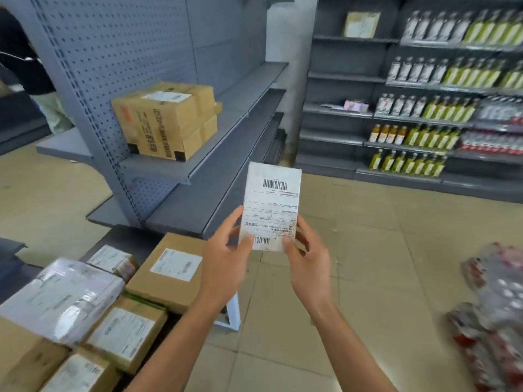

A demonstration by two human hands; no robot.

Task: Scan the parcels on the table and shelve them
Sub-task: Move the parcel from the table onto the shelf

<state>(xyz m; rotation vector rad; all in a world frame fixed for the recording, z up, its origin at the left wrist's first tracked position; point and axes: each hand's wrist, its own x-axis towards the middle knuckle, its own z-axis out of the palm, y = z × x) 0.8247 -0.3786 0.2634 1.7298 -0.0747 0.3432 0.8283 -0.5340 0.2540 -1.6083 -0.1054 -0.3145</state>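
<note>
A white parcel [270, 206] is being gripped by both hands' fingers [249, 239]; one box [167, 120] is being shelved already, several parcels [119, 304] are waiting on the worktop.

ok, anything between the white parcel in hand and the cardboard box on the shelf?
Head view: no object. Between the white parcel, held in both hands, and the cardboard box lies only bare grey shelf.

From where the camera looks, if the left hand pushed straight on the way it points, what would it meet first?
Probably the edge of the grey shelf just beyond the left hand, which holds the white parcel; depth is unclear.
</note>
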